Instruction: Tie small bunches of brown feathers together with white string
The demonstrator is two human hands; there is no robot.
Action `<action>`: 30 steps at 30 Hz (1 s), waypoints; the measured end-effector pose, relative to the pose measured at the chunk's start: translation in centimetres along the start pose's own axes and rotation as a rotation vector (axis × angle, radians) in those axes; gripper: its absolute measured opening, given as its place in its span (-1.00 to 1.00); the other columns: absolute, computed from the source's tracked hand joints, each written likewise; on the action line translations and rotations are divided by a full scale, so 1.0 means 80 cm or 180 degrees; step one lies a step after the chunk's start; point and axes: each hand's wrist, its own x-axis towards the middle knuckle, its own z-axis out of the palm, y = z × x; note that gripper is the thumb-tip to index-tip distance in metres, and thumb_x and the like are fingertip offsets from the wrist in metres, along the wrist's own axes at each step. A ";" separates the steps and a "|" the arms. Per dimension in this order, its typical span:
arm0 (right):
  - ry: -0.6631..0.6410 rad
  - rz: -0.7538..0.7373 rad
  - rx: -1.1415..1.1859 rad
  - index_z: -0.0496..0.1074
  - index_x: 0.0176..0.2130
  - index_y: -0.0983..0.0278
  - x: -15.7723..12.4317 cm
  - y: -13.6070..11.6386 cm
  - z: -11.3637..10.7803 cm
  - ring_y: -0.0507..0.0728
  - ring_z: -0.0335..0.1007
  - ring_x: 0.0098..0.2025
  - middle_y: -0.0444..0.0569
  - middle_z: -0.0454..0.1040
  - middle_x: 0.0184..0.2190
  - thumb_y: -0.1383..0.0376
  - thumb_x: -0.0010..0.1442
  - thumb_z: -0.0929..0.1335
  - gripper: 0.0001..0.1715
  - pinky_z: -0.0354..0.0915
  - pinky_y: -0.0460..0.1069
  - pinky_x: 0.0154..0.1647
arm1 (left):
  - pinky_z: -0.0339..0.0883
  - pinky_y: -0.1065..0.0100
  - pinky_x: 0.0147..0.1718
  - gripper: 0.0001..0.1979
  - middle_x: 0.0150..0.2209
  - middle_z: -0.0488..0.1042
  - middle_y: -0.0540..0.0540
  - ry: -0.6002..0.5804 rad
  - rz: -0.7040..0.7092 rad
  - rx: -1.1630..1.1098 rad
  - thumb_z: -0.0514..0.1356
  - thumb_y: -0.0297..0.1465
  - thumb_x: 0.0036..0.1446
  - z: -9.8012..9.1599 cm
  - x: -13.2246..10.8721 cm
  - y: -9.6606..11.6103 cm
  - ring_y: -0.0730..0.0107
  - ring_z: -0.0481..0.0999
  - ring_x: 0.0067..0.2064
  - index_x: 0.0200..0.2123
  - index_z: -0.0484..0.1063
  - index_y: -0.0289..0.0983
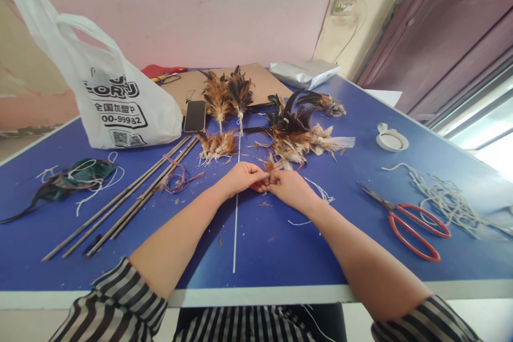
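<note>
Feather tuft: a small brown feather tuft [271, 163] sits between my fingertips, just above the table and in front of the loose pile; my fingers cover its lower end, so I cannot tell how many quills I have.
Left hand: my left hand [245, 177] pinches the tuft from its side, thumb against forefinger, the other fingers curled under.
Right hand: my right hand [292, 187] pinches close against the left, fingertips nearly meeting; how its thumb sits is hidden.
Handling the tuft: I judge it best to grip low by the quills with one hand and let the other even the ends, lightly, since the soft barbs would probably crush or split under a hard squeeze.
Loose feathers: the loose pile [290, 144] spreads just beyond my right hand; a smaller fluffy cluster [218, 145] lies beyond my left.
Upright fans: two feather bundles [218, 99] lie side by side farther off, stems towards me, a useful pattern for level tips, I think.
White thread: short white thread [320, 191] lies beside my right wrist, easy to snag with a sleeve.
Scissors: red-handled scissors [389, 206] rest to my right, partly open, near a string heap [444, 195].
Sticks: thin sticks [143, 196] lie slantwise left of my forearm.
Table: the blue table [280, 262] carries scattered scraps.
</note>
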 end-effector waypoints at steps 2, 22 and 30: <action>-0.0161 0.0034 -0.0201 0.38 -0.58 0.26 -0.002 0.003 -0.005 0.01 0.22 -0.55 -0.10 0.40 -0.61 0.32 -0.13 0.32 -0.93 0.04 -0.10 -0.53 | 0.38 0.37 -0.41 -0.74 -0.52 0.47 -0.16 -0.0071 0.0001 0.0194 0.22 -0.28 -0.11 0.002 0.000 0.000 0.44 0.47 -0.49 -0.50 0.44 -0.42; -0.0126 0.0013 0.1545 0.49 -0.39 0.31 0.002 0.005 -0.026 -0.02 0.26 -0.49 -0.11 0.45 -0.50 0.31 -0.09 0.32 -0.80 0.17 -0.12 -0.45 | 0.33 0.41 -0.45 -0.78 -0.58 0.45 -0.09 -0.0099 -0.0006 0.0261 0.29 -0.36 -0.24 0.005 0.000 -0.002 0.50 0.42 -0.53 -0.50 0.45 -0.40; -0.0086 -0.0491 0.0401 0.48 -0.50 0.26 -0.001 0.011 -0.022 0.02 0.29 -0.45 -0.13 0.44 -0.53 0.39 -0.10 0.32 -0.88 0.15 -0.09 -0.40 | 0.35 0.41 -0.43 -0.81 -0.55 0.46 -0.12 -0.0203 -0.0013 0.0334 0.27 -0.41 -0.20 0.000 0.000 0.000 0.46 0.45 -0.49 -0.46 0.45 -0.41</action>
